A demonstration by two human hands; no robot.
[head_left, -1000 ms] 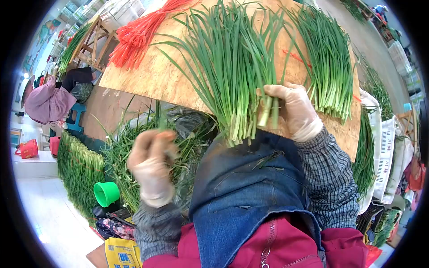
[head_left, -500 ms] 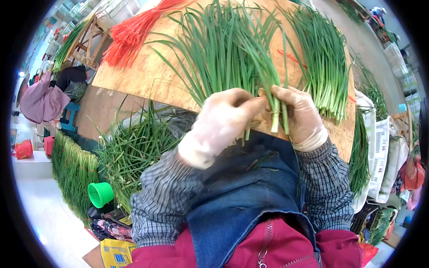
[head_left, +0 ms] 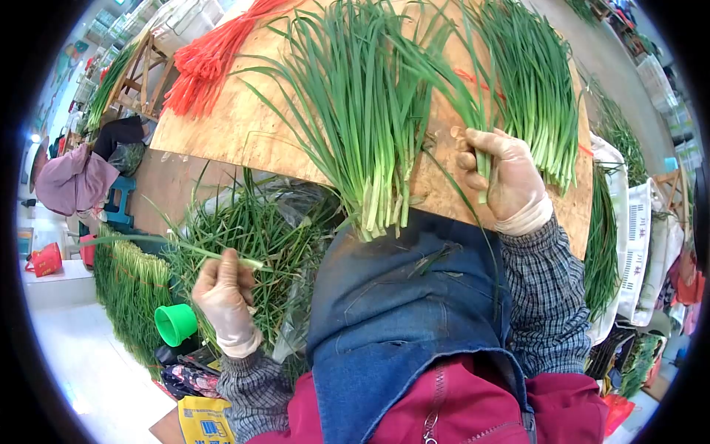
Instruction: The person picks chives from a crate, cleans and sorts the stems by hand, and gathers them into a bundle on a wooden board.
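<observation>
My left hand [head_left: 226, 305], in a thin pale glove, pinches a single Chinese chive stalk [head_left: 194, 249] at the lower left, above a loose heap of chive leaves [head_left: 255, 233]. Over the right part of the wooden board [head_left: 214, 140], my gloved right hand [head_left: 510, 174] is closed around a small bunch of Chinese chives [head_left: 466, 103], white ends downward. Between the hands a larger pile of chives [head_left: 362, 126] lies with its cut ends at the board's near edge. Just beyond my right hand rests a thick row of chives [head_left: 529, 96].
Red ties [head_left: 211, 63] lie at the board's far left. A green bucket [head_left: 176, 324] stands beside bundled chives [head_left: 133, 288] on the left. Another person [head_left: 78, 181] sits near a blue stool [head_left: 120, 203]. White crates [head_left: 634, 251] stand on the right.
My left hand has moved from beside my right hand down left over the loose heap, carrying one stalk. My right hand has shifted slightly right and up, still holding its bunch.
</observation>
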